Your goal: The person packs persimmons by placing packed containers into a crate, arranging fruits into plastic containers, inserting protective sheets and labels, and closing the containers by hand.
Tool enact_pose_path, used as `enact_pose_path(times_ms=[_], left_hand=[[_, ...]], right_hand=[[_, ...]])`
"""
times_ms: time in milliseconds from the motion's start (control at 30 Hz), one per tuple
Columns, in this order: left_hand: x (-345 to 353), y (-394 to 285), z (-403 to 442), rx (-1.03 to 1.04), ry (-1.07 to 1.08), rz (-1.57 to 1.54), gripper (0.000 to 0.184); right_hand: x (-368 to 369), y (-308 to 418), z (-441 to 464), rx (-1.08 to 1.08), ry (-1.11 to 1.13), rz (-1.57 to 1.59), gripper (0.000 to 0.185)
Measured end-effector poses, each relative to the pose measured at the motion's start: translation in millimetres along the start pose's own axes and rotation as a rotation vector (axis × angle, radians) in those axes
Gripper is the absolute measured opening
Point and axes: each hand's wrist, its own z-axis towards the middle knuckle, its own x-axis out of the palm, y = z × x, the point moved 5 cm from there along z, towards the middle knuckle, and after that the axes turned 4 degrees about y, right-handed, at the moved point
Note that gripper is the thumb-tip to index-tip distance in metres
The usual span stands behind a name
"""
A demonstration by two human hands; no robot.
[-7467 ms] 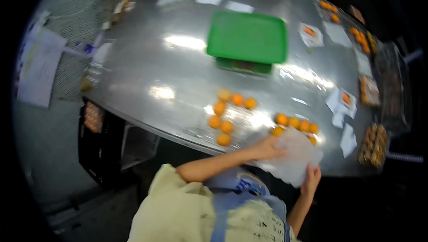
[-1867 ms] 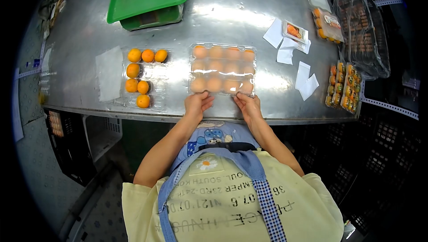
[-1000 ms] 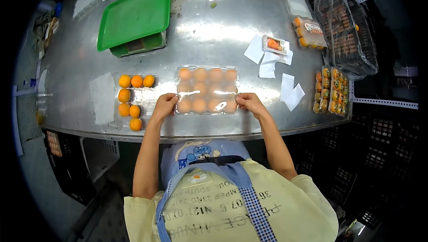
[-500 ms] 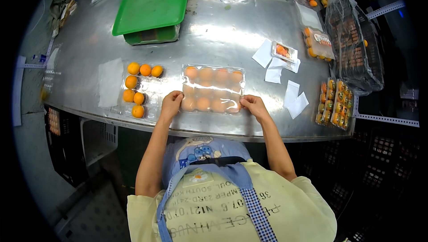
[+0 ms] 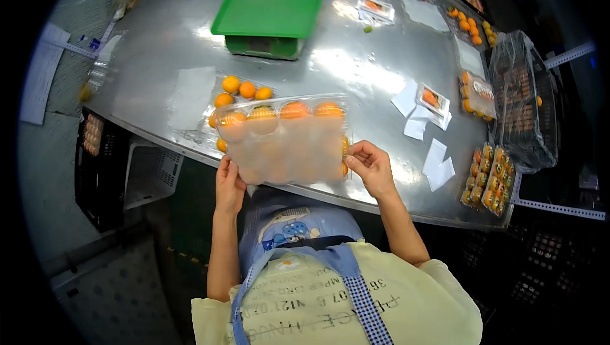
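Note:
A clear plastic box of orange fruit [image 5: 286, 148] is raised above the table's near edge, tilted, with a whitish sheet over most of the fruit and a row of oranges showing along its far side. My left hand [image 5: 230, 183] grips its near left corner, the fingers closed. On the right side my right hand [image 5: 372, 166] pinches the box's edge between thumb and fingers. Behind the box, partly hidden, loose oranges [image 5: 246, 89] sit in an open clear tray, beside a white sheet [image 5: 192, 98].
A green lid on a green container [image 5: 267, 11] stands farther back on the metal table [image 5: 146, 78]. White papers and labels [image 5: 417, 121] lie to the right. Filled fruit packs [image 5: 486, 180] and a plastic-wrapped dark crate [image 5: 524, 100] are at the far right. Crates [image 5: 149, 173] stand below left.
The box was flat on the table; now both hands have lifted and tilted it, moving it over part of the open tray. The view has shifted, too.

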Motion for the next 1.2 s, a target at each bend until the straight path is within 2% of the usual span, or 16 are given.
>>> enact_pose_path(times_ms=[67, 100, 200, 233, 300, 333, 367, 400, 467, 500, 733, 867, 967, 1067, 1133, 1200], left_hand=[[5, -45, -11, 0.079, -0.016, -0.191, 0.044], [-4, -60, -12, 0.206, 0.065, -0.254, 0.078], [-2, -117, -20, 0.343, 0.126, -0.426, 0.103], [-5, -126, -20, 0.357, 0.023, -0.460, 0.114], [-12, -123, -24, 0.198, 0.220, -0.548, 0.109], [-30, -106, -28, 0.151, 0.171, -0.546, 0.099], [-36, -120, -32, 0.227, 0.153, -0.430, 0.085], [-57, -120, -32, 0.157, 0.369, -0.839, 0.072], [-91, -145, -42, 0.290, 0.593, -1.003, 0.066], [-109, -161, -48, 0.333, 0.587, -1.023, 0.064], [-222, -222, -71, 0.308, 0.937, -1.123, 0.055], [-267, -237, -72, 0.345, 0.844, -1.106, 0.052], [-293, -262, -66, 0.420, 0.857, -1.169, 0.058], [-342, -285, -67, 0.513, 0.425, -1.024, 0.065], [-352, -340, -97, 0.637, -0.053, -0.822, 0.078], [-457, -326, -115, 0.696, -0.258, -0.473, 0.076]], right_hand=[[32, -3, 3, -0.032, -0.016, 0.085, 0.011], [51, -9, 6, -0.057, -0.015, 0.141, 0.010], [132, -5, 12, -0.246, -0.041, 0.246, 0.011], [161, 1, 12, -0.291, -0.084, 0.172, 0.010], [212, -1, 12, -0.458, -0.098, -0.087, 0.011], [233, -7, 13, -0.578, -0.065, -0.274, 0.013], [268, 12, 14, -0.771, 0.042, -0.416, 0.018], [302, 29, 12, -0.973, 0.147, -0.530, 0.023], [356, 14, 8, -1.059, 0.334, -0.602, 0.024], [383, 5, 8, -1.126, 0.374, -0.602, 0.025], [527, -46, 1, -1.274, 0.637, -0.591, 0.022], [562, -55, 28, -1.176, 0.825, -0.497, 0.025], [578, -60, 75, -1.071, 0.910, -0.394, 0.026], [588, -81, 148, -0.929, 0.862, -0.513, 0.020], [595, -90, 197, -0.832, 0.828, -0.621, 0.018], [594, -102, 243, -0.736, 0.800, -0.705, 0.015]])
